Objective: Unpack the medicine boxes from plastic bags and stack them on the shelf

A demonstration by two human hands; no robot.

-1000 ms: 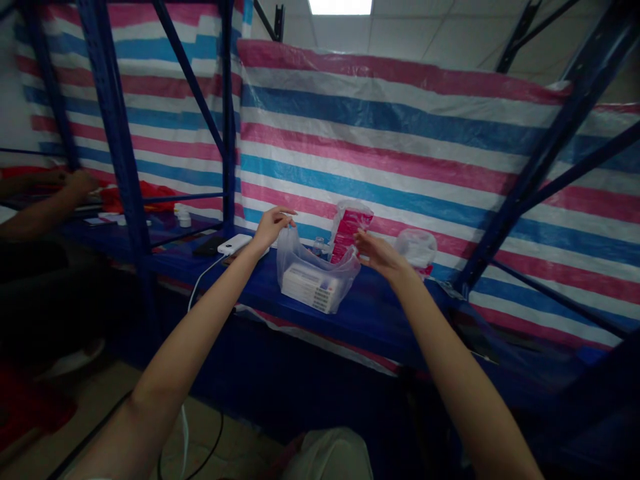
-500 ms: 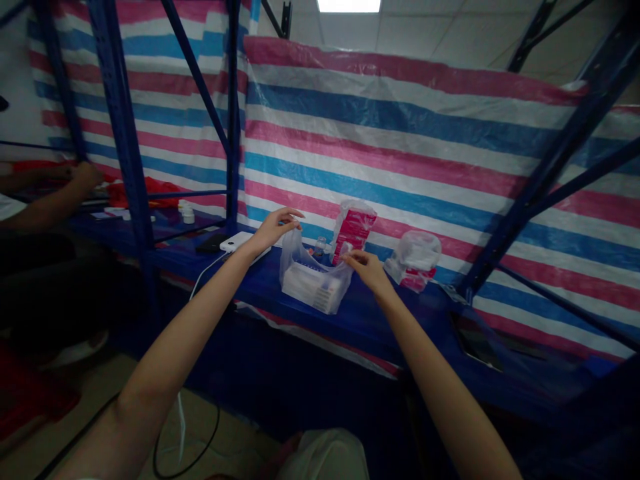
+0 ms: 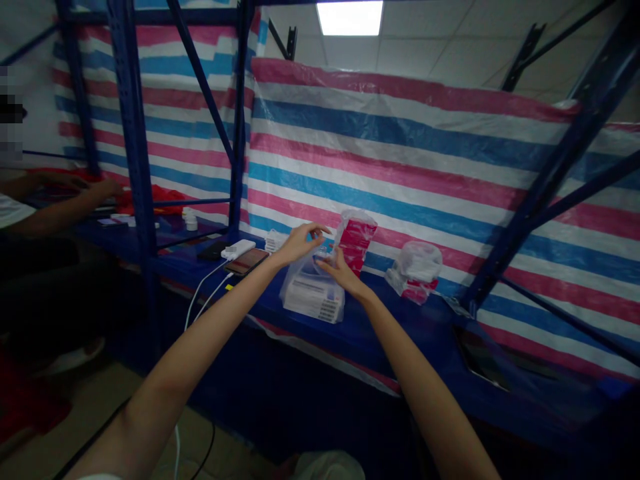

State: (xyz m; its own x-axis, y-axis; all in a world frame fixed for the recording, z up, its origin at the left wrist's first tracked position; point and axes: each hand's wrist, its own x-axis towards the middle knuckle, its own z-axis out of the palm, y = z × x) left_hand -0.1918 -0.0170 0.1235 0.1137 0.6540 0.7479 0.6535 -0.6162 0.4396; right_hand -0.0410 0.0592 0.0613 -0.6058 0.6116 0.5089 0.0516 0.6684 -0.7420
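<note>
A clear plastic bag [image 3: 295, 277] stands on the blue shelf with white boxes [image 3: 313, 300] inside, one printed with barcodes. My left hand [image 3: 303, 244] pinches the bag's top from the left, its thumb and fingers bent over it. From the right, my right hand [image 3: 344, 272] grips the other side of the bag's top, and the two hands are close together. The bag's mouth is drawn up between them, partly hidden by the fingers. Just behind my right hand is a pink box in clear wrapping [image 3: 357, 240].
Another plastic-wrapped pink and white bundle [image 3: 416, 272] sits to the right. A dark tablet or phone [image 3: 480, 359] lies farther right. To the left are a white power bank [image 3: 239, 250] and a phone [image 3: 247, 262] with cables. Blue posts [image 3: 133, 133] frame the shelf; a co-worker's arm [image 3: 65, 212] is beyond.
My left hand has moved right and my right hand slightly left, bringing the bag's sides together at the top. The open mouth has narrowed. The camera view has tilted a little upward.
</note>
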